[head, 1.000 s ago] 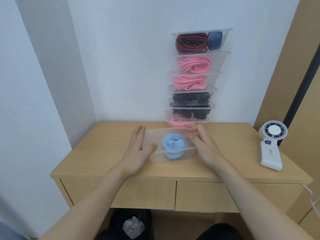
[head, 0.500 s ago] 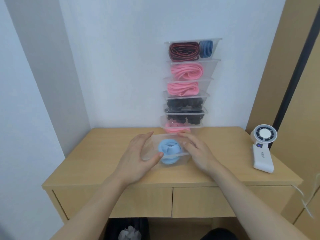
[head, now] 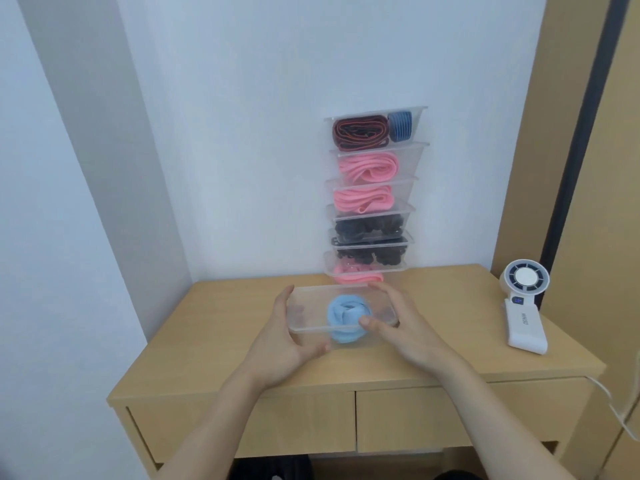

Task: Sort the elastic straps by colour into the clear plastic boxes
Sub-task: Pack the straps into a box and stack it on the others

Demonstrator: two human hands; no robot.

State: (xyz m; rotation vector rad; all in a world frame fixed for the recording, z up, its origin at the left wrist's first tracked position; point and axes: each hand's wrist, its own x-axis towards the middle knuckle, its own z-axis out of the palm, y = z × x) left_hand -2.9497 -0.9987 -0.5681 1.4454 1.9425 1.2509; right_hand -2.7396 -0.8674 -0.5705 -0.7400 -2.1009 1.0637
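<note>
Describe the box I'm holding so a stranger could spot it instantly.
On the wooden desk, a stack of clear boxes stands against the white wall. In front of it, the left hand and right hand grip a separate clear box. It alone holds a light blue strap.

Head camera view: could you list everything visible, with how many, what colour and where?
stacked boxes: six, clear, piled against the wall on the desk
held box: one, clear, in front of the stack
light blue strap: one bundle, inside the held box
pink straps: three bundles, second, third and bottom stacked boxes
black straps: two bundles, fourth and fifth boxes
dark red strap: one, top box, left
blue roll: one, top box, right
fan: one, white, desk's right side
desk: one, light wood, two drawers
left hand: one, grips the held box's left end
right hand: one, grips its right end
</note>
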